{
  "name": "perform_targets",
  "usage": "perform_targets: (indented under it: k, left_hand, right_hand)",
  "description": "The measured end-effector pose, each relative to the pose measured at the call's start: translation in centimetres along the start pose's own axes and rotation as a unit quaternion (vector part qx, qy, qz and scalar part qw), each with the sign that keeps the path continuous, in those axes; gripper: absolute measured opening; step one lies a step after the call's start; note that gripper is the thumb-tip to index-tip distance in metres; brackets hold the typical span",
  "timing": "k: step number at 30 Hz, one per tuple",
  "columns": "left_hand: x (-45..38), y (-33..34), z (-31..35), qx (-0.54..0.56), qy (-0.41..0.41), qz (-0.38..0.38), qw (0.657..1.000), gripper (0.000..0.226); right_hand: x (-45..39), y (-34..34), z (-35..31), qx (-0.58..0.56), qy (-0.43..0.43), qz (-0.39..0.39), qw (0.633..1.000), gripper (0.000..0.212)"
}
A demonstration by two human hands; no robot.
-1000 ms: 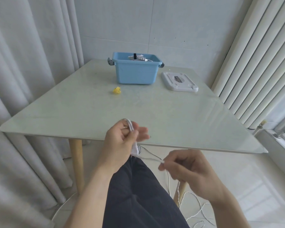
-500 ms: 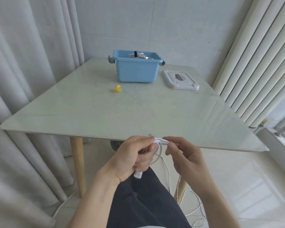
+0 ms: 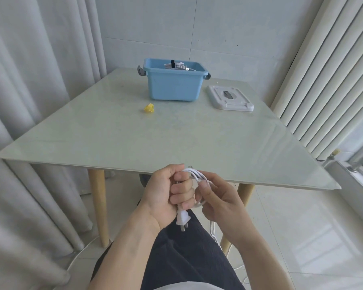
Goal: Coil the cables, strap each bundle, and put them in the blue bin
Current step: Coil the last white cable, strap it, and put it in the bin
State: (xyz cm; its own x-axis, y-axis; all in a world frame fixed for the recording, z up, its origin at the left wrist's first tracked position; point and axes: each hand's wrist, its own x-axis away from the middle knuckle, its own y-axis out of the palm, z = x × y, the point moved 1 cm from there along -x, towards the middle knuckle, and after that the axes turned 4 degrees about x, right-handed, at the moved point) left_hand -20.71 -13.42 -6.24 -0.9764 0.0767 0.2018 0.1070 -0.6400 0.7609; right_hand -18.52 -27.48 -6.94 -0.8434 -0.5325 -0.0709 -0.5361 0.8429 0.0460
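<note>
Below the table's near edge, my left hand (image 3: 168,191) grips a small coil of white cable (image 3: 199,176), and its white plug (image 3: 182,219) hangs out under the fist. My right hand (image 3: 218,197) holds the loops from the right, thumb on the cable. The rest of the cable (image 3: 215,235) trails down to the floor. The blue bin (image 3: 174,84) stands at the far side of the table and holds a strapped white bundle (image 3: 176,65). A yellow strap (image 3: 149,107) lies on the table in front of the bin, to its left.
The bin's white lid (image 3: 230,98) lies right of the bin. The glass table (image 3: 134,139) has wooden legs (image 3: 99,206). Curtains hang at the left, blinds at the right. My dark trousers (image 3: 187,258) fill the lower middle.
My hands have come together at the table's edge. The right hand has brought another loop of cable up to the left hand, and the coil has grown. The plug now hangs below the left fist.
</note>
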Motion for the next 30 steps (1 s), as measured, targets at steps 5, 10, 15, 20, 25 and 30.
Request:
perform_targets:
  k: [5, 10, 15, 20, 25, 30]
  left_hand:
    - [-0.1, 0.2, 0.2, 0.049, -0.017, -0.044, 0.998, 0.026]
    - [0.0, 0.0, 0.9, 0.022, 0.000, 0.006, 1.000, 0.026]
    - [0.2, -0.4, 2.0, 0.067, 0.109, 0.037, 0.991, 0.025]
    - [0.6, -1.2, 4.0, 0.151, 0.249, 0.046, 0.956, 0.022]
    - [0.7, -1.4, 4.6, 0.100, 0.296, 0.028, 0.950, 0.020]
    - [0.4, -0.9, 3.1, -0.158, 0.327, 0.058, 0.930, 0.025]
  right_hand:
    - [-0.8, -0.1, 0.5, -0.034, 0.006, 0.042, 0.999, 0.029]
    - [-0.8, 0.0, 0.2, 0.008, -0.031, 0.026, 0.999, 0.028]
    - [-0.8, -1.0, 0.7, 0.163, -0.025, 0.030, 0.986, 0.032]
    - [-0.6, -3.0, 1.7, 0.247, 0.025, 0.019, 0.969, 0.014]
    - [0.3, -2.0, 1.8, 0.395, 0.092, -0.136, 0.904, 0.024]
    - [1.1, 0.4, 0.2, 0.451, 0.081, -0.240, 0.856, 0.034]
